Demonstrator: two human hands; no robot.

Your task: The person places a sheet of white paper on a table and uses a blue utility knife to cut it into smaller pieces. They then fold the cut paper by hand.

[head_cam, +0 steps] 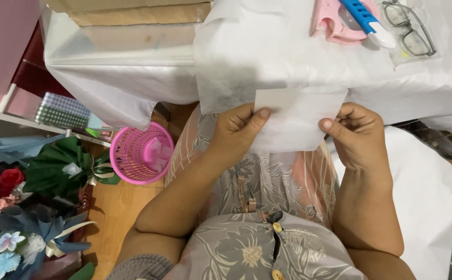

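Left hand [236, 127] fingers curled, thumb pinching the white fabric sheet [293, 122] at its left edge | right hand [358, 135] fingers folded, thumb clamping the sheet's right edge | fingertips behind the sheet hidden | sheet hangs between both hands, just below the tabletop [433, 83] edge.
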